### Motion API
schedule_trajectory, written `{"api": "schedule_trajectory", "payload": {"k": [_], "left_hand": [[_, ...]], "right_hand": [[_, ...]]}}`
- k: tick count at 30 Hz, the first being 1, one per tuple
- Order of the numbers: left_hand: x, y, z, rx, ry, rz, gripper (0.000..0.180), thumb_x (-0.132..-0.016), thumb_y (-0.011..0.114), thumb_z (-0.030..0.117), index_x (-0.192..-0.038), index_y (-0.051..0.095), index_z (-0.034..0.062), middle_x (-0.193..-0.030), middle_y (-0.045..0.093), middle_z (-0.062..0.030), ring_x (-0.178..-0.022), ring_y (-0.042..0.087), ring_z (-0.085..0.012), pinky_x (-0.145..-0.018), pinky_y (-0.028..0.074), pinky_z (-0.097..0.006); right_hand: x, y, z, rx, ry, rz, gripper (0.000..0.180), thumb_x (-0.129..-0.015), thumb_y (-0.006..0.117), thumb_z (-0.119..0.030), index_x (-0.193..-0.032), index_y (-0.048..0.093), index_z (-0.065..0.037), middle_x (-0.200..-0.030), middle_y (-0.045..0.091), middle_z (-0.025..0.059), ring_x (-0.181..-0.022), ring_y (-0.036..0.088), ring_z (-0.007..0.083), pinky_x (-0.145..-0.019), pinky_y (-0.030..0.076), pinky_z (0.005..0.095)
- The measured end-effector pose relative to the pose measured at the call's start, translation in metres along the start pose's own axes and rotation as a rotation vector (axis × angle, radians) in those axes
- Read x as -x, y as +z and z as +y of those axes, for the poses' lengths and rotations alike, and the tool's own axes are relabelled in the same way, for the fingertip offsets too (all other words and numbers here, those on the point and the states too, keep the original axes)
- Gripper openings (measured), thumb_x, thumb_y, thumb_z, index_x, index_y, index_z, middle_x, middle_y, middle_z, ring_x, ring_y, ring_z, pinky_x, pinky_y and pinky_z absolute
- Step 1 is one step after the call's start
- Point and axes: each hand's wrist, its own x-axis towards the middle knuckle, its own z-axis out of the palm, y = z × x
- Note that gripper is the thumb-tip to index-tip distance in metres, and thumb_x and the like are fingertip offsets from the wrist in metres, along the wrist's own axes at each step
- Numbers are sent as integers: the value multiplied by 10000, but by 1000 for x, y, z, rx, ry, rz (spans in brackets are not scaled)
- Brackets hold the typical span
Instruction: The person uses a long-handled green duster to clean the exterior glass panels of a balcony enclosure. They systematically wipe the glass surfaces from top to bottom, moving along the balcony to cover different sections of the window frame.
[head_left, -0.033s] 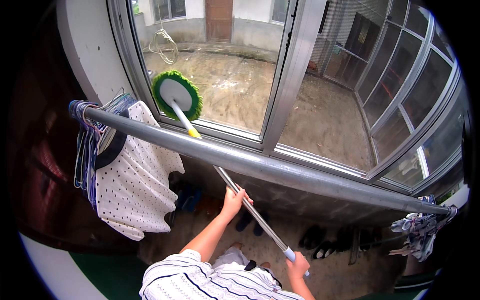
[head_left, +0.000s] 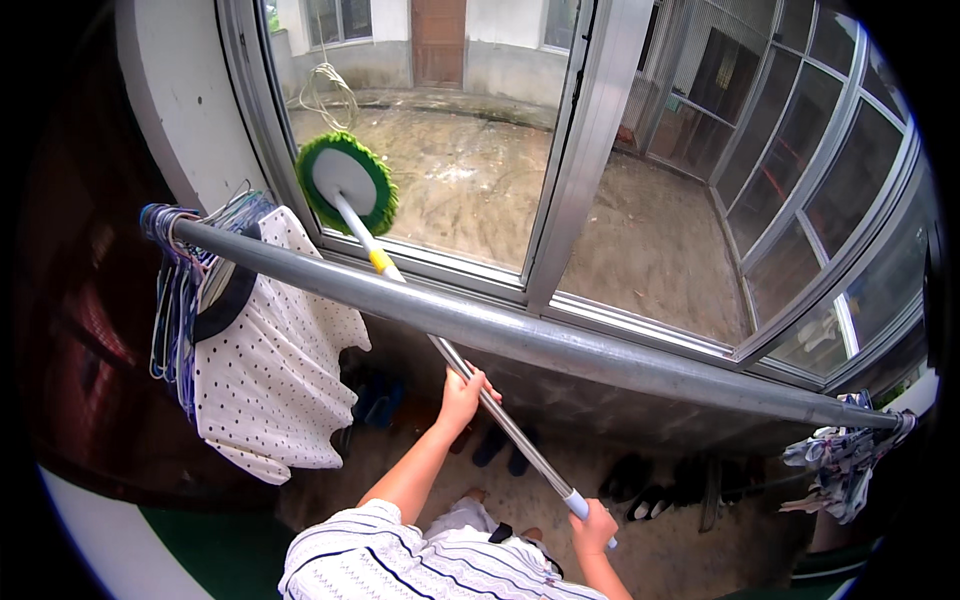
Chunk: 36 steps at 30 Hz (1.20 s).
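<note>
A long-handled mop (head_left: 520, 441) slants from lower right to upper left, passing beneath a thick grey metal rail. Its round head (head_left: 347, 184), white-backed with a green fringe, lies against the lower left part of the window pane (head_left: 450, 150). My left hand (head_left: 464, 393) is closed round the middle of the metal pole. Lower down, my right hand (head_left: 595, 527) grips the pale blue end of the handle. A yellow collar (head_left: 379, 260) shows on the pole near the head; the rail hides a stretch just below it.
The metal rail (head_left: 500, 317) crosses between me and the window. From its left end hang several hangers (head_left: 170, 300) and a dotted white shirt (head_left: 275, 370); bunched cloth (head_left: 845, 455) hangs at the right. Shoes (head_left: 650, 498) stand on the floor by the low wall.
The mop head has shifted slightly left on the glass. Both hands keep their grip, the left one moving slightly left with the pole.
</note>
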Motion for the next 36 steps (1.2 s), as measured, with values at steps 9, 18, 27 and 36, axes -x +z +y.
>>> {"api": "schedule_trajectory", "payload": {"k": [9,18,27,36], "left_hand": [[-114,65,230,-41,616,24,171,-876,500,61,-986,375,99,-677,465,-53,-452,509,-145,-412,487,-291],[-159,170,373,-247,871,-171,206,-817,537,42,-967,397,63,-688,480,-62,-483,509,-143,-414,484,-290],[-133,189,192,-362,825,-288,305,-813,568,59,-1019,350,1,-698,502,-41,-555,505,-113,-455,460,-278],[9,166,-15,-77,223,-287,311,-880,542,30,-1100,323,19,-857,497,-71,-589,604,-152,-537,519,-295]], "right_hand": [[-142,-9,-151,-482,-63,46,197,-750,714,-196,-863,612,-71,-728,621,149,-689,620,346,-614,475,391],[-231,-17,-228,-779,-214,90,246,-782,716,-191,-799,567,3,-646,590,77,-591,572,169,-580,452,315],[-174,51,-98,-790,138,-28,226,-794,704,-189,-818,584,2,-637,561,91,-575,487,168,-606,452,322],[-7,32,90,-326,342,-99,252,-738,723,-205,-745,555,-18,-663,586,186,-616,576,364,-583,450,402]]}}
